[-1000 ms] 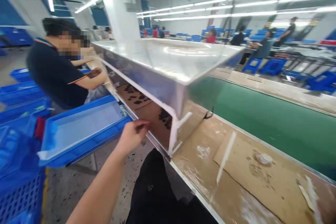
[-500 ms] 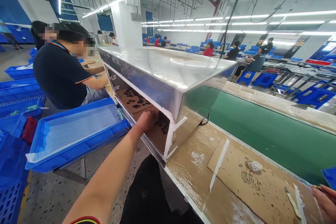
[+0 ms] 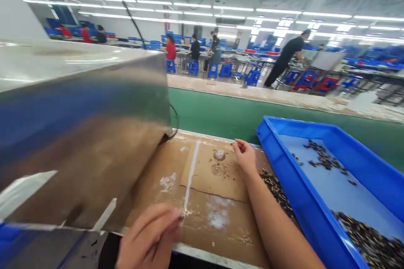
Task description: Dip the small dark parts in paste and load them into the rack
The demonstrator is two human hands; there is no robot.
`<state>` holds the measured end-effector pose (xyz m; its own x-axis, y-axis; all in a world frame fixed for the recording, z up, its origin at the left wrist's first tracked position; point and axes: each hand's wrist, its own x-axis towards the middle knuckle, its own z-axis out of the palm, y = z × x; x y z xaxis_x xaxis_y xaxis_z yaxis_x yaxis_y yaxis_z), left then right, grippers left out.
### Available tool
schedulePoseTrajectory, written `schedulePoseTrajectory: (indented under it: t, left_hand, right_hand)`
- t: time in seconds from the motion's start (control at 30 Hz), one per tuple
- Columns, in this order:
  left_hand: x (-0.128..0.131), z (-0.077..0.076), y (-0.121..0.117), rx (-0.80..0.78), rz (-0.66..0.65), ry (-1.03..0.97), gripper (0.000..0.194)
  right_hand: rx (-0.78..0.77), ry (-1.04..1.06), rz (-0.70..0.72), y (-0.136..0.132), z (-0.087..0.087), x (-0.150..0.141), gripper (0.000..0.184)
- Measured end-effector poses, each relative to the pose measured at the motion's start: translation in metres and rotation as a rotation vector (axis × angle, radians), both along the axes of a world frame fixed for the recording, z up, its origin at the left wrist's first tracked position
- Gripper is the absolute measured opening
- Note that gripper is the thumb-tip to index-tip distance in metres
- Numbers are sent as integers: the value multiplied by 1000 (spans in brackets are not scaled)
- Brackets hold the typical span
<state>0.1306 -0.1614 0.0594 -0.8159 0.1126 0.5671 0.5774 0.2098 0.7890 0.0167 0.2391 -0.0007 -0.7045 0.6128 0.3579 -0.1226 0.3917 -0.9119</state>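
**Desk:** What has changed on your feed in the last half second?

**Me:** My view has swung to the right. The left hand (image 3: 151, 235) was reaching inside the metal box (image 3: 78, 143); now it is out, above the near edge of the counter (image 3: 202, 235).

**Desk:** And its grip?

**Me:** Motion blur smears the fingers, so I can't tell whether they are spread or pressed together.

**Desk:** The right hand?

**Me:** I only had part of the right hand (image 3: 247, 157) at the frame's edge before. Now I see it whole, over the right side of the cardboard sheet (image 3: 227, 185), towards the counter's far edge. Its thumb and fingertips are pressed together; anything between them is too small for me to make out.

**Desk:** Where are the pieces?

**Me:** I have small dark pieces (image 3: 274, 189) heaped on the counter's right side, just beside the blue tray (image 3: 296, 185). More lie inside the tray, of which I had just a corner earlier. The clear lump (image 3: 219, 154) sits on the cardboard as before, left of the right hand, with the white strip (image 3: 191, 172) further left.
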Motion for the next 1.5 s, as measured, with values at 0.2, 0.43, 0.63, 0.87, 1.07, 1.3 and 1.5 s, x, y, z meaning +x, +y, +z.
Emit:
schedulePoseTrajectory:
  t: [0.2, 0.43, 0.63, 0.87, 1.07, 1.3, 1.5]
  left_hand:
    - [-114, -15, 140, 172, -232, -509, 31]
    - [-161, -65, 174, 339, -317, -790, 58]
    - [-160, -69, 170, 277, -333, -761, 50]
    - [-160, -71, 171, 235, -369, -748, 41]
    - [-161, -70, 171, 214, -378, -748, 39]
    - [-161, -71, 169, 206, -381, -757, 38]
    - [-159, -70, 170, 204, -376, -754, 38]
  right_hand:
    - [4, 20, 92, -8, -15, -11, 43]
    - [122, 24, 170, -15, -21, -11, 31]
    - [283, 39, 151, -17, -15, -4, 22]
    - [384, 49, 157, -19, -12, -2, 21]
    - [410, 22, 143, -19, -11, -1, 21]
    - [439, 22, 141, -20, -12, 0, 21]
    - [443, 26, 100, -20, -14, 0, 21]
